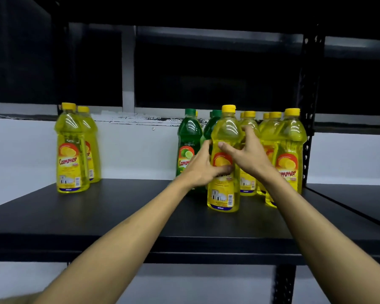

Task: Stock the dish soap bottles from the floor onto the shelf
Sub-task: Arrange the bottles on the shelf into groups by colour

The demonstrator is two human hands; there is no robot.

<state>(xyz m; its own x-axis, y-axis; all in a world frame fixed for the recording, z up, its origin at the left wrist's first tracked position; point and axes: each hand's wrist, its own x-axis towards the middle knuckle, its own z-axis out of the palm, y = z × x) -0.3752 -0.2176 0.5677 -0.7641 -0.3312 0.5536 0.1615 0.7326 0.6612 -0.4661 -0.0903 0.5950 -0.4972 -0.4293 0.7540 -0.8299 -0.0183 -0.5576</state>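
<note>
Black shelf board [97,216] across my view, white wall behind it. I've got both hands on one yellow dish soap bottle [225,132], standing upright near the front of the board, right of centre. My left hand [201,165] curls around its labelled side, thumb across the label; my right hand [248,154] has its fingers bent around the bottle's shoulder. Green bottles [189,132] stand just behind it, more yellow bottles [291,137] cluster to its right, and a yellow pair [71,148] stands well apart at left.
</note>
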